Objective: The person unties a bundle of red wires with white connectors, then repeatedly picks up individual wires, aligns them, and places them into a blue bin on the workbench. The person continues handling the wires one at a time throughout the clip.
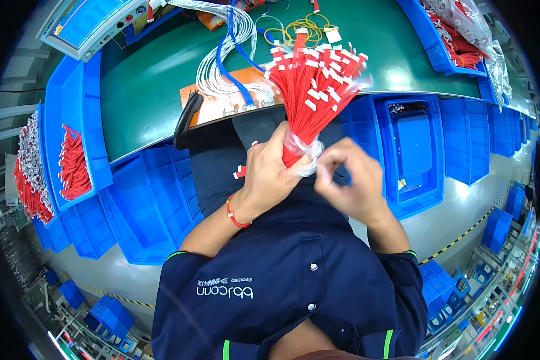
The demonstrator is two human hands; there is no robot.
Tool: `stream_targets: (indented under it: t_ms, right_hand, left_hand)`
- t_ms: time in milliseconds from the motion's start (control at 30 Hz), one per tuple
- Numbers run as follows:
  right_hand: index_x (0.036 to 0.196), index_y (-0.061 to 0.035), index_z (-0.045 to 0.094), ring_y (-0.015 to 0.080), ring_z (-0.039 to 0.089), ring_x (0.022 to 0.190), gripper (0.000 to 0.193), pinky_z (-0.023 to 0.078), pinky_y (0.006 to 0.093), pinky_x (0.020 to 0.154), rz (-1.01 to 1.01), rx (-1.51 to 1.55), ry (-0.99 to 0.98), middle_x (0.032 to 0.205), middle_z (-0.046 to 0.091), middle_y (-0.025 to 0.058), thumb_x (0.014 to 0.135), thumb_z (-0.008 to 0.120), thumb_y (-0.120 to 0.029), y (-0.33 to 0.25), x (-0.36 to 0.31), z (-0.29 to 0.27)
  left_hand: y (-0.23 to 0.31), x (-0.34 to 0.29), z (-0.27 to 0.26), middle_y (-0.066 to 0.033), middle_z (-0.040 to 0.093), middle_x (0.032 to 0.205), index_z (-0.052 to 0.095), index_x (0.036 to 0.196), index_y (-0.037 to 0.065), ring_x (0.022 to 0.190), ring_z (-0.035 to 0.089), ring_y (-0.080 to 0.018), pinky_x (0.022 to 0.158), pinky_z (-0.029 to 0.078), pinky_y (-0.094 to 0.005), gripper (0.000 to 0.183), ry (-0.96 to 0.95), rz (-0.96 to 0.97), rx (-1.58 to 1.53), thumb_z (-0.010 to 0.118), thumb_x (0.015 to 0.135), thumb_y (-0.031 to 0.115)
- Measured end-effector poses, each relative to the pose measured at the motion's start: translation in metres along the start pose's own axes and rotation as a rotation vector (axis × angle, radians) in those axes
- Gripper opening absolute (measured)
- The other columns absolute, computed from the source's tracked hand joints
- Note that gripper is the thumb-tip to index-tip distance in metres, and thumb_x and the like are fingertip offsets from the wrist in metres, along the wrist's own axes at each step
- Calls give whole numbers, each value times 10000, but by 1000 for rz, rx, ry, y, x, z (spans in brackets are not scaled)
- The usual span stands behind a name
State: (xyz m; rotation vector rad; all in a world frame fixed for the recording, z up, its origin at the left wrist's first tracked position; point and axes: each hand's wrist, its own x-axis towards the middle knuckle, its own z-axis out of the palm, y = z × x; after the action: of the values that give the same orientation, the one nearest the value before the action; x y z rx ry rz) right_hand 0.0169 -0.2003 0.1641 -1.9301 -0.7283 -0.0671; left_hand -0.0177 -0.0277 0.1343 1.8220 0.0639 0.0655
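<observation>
A thick bundle of red wire cables point(309, 90) with white connectors fans out over the table's front edge. Around its lower part, clear plastic wrap point(303, 147) is bunched. My left hand point(267, 168) is closed round the bundle just at this wrap. Close on the right of the wrap, my right hand point(354, 180) has its fingers curled with thumb and forefinger together, slightly blurred. Whatever those fingertips pinch is too small to make out. A few red cable ends with white connectors point(240, 172) stick out left of my left hand.
On the green table point(156, 90) lies an orange board point(204, 108) with white and blue cables point(222, 54). Yellow wires point(288, 30) lie behind the bundle. Blue bins point(411, 150) line the front on both sides; red cables point(73, 165) fill one at left. An instrument point(90, 24) stands back left.
</observation>
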Motion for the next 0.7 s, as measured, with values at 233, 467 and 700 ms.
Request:
stream_targets:
  t_ms: [233, 467, 700]
  right_hand:
    - [885, -29, 577, 145, 625, 617, 251, 497, 255, 554, -91, 23, -54, 774, 610, 61, 727, 724, 99, -2, 3, 1]
    - [901, 1, 589, 128, 621, 676, 230, 490, 241, 606, -40, 66, -128, 789, 625, 69, 734, 711, 100, -4, -2, 1]
    - [902, -2, 608, 98, 577, 670, 178, 469, 236, 610, 6, 148, 119, 800, 613, 45, 792, 716, 86, 14, -1, -5]
  left_hand:
    - [-9, 0, 5, -191, 697, 784, 584, 1117, 7, 739, 698, -389, 619, 541, -419, 400, 22, 104, 42, 760, 808, 191]
    - [-12, -2, 5, -188, 702, 792, 590, 1105, -9, 729, 707, -377, 610, 534, -406, 391, 67, 207, 82, 755, 820, 203]
    - [-1, 1, 1, -180, 730, 873, 611, 1138, -2, 798, 736, -339, 688, 565, -374, 360, 39, -8, -24, 730, 833, 150]
